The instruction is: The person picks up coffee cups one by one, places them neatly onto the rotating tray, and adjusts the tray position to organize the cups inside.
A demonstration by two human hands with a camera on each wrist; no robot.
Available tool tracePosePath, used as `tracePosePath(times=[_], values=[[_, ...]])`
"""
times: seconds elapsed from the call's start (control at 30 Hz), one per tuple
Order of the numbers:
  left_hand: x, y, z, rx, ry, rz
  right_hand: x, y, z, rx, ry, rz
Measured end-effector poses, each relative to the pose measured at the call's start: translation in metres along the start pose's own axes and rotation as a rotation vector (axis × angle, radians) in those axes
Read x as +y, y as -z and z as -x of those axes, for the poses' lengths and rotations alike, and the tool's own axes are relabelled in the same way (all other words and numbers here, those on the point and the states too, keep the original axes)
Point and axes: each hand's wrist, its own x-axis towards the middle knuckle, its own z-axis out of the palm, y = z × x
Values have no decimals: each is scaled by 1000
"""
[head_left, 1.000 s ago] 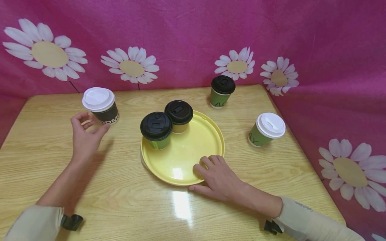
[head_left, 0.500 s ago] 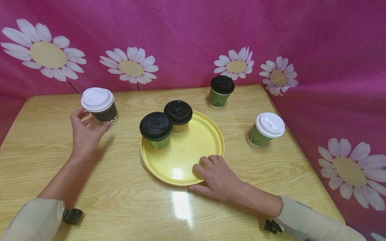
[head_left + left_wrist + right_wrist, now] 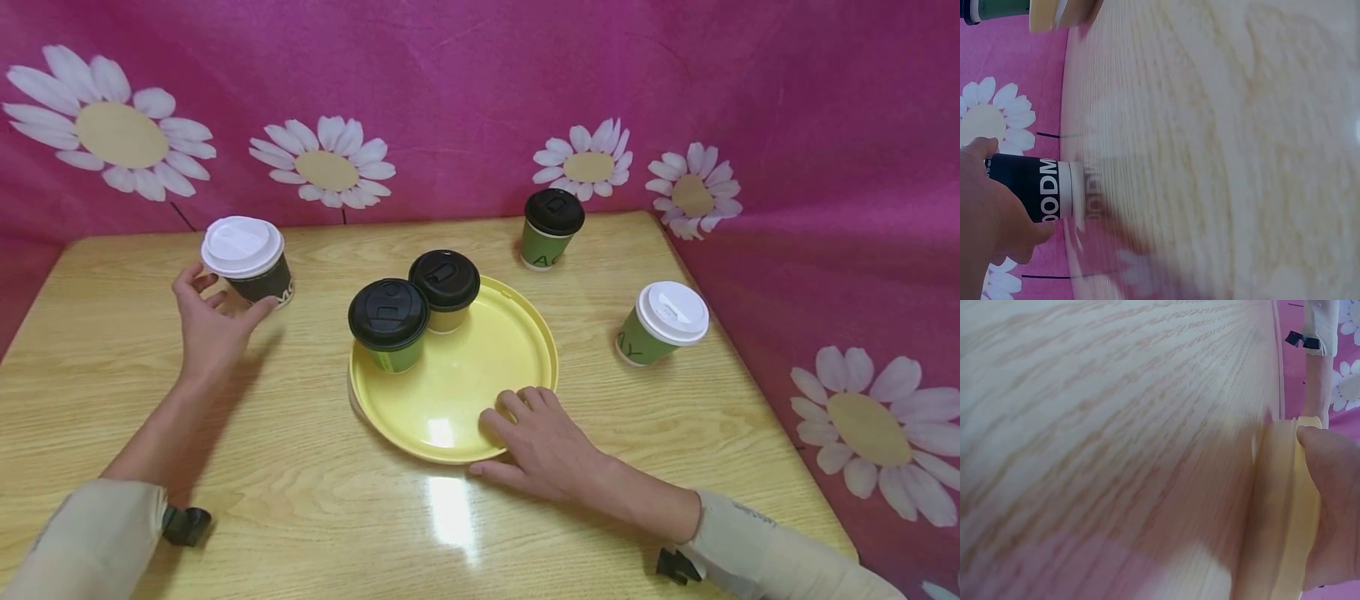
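In the head view my left hand (image 3: 213,329) is curled round a paper coffee cup (image 3: 258,287) with a white lid and dark sleeve, thumb across its lower front. The left wrist view shows this coffee cup (image 3: 1025,187) between thumb and fingers, its base at the table. My right hand (image 3: 543,442) holds the near right rim of a round yellow tray (image 3: 465,392), fingers inside and thumb outside. In the right wrist view the thumb lies along the tray's edge (image 3: 1285,506). Two black-lidded cups, one green (image 3: 390,321) and one tan (image 3: 447,292), stand on the tray's far left.
A green cup (image 3: 551,233) with a black lid stands at the table's back, right of centre. Another green cup (image 3: 656,329), white-lidded, is near the right side. A pink cloth (image 3: 450,100) with daisies hangs behind and beside the wooden table (image 3: 322,517).
My left hand has closed in on the dark-sleeved coffee cup; its thumb now covers more of the lettering. My right hand and the tray look unmoved.
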Motion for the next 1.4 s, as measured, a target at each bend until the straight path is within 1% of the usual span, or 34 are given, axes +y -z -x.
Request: tracePosePath(times=[0.17,0.4,0.63,0.83,0.9,1.07,1.23,1.4], values=[[0,-1,-4,7,12,5,0,0,0,-2,-1,7],[-2,-3,-10,24,7,40,-1,-1,-1,3,-7,12],[-2,-4,-14,13,13,80,-1,0,0,-6,-9,20],[-4,-5,-18,1,53,97,-1,-1,0,-4,-8,21],[-5,-6,-20,-3,56,108,-1,-1,0,0,-6,23],[-5,-9,-23,0,26,147,-1,-1,0,1,-2,24],[-6,-13,-26,8,-1,154,-1,-2,0,2,-2,23],[-8,-15,-29,23,-1,161,0,-2,0,17,3,26]])
